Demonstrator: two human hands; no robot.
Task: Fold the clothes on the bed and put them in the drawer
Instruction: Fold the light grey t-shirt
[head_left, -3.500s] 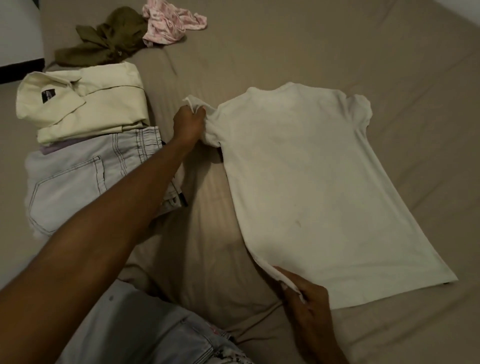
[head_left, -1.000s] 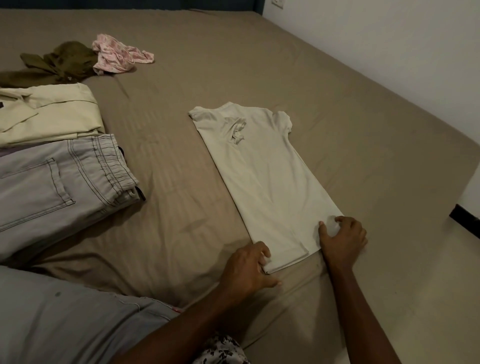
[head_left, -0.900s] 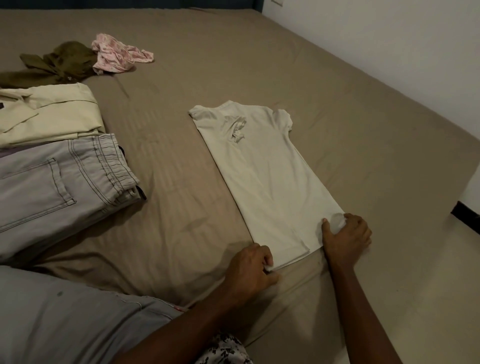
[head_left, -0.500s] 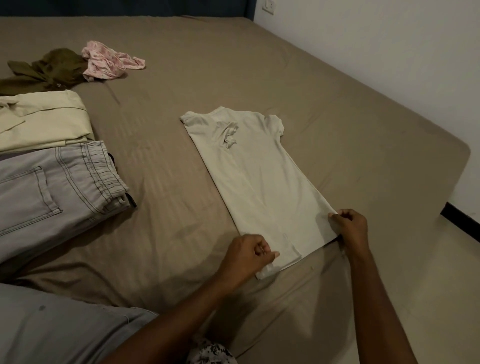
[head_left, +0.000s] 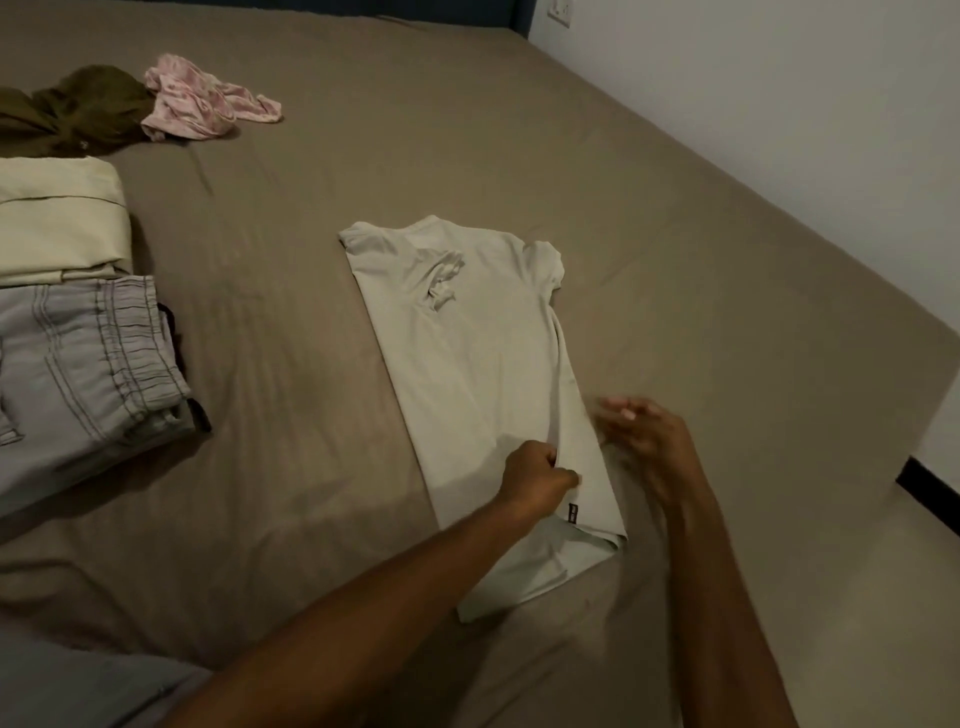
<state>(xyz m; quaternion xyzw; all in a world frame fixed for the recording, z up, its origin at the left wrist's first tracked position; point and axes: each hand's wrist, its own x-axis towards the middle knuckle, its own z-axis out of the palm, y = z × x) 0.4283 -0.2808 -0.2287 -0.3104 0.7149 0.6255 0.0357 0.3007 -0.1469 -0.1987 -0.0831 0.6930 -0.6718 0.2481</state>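
Bed (head_left: 519, 156): white T-shirt (head_left: 467, 374) under left hand (head_left: 535, 478) fingers (head_left: 569, 475).

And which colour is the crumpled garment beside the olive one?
Pink garment, faint pattern, seen in the head view.

On the bed (head_left: 519, 130), near the middle toward the right edge: a T-shirt (head_left: 467, 364), lengthwise, collar toward the far end, hem toward the near edge. Along the left edge: folded jeans (head_left: 78, 374), and just behind them, touching, a folded shirt (head_left: 57, 218). Farther back at the left edge: a crumpled garment (head_left: 72, 109), with a second crumpled garment (head_left: 202, 98) touching its right side. On the T-shirt's lower part: the left hand (head_left: 535, 478). Just right of the T-shirt's right edge: the right hand (head_left: 644, 436). Right of the bed: a wall (head_left: 779, 104).
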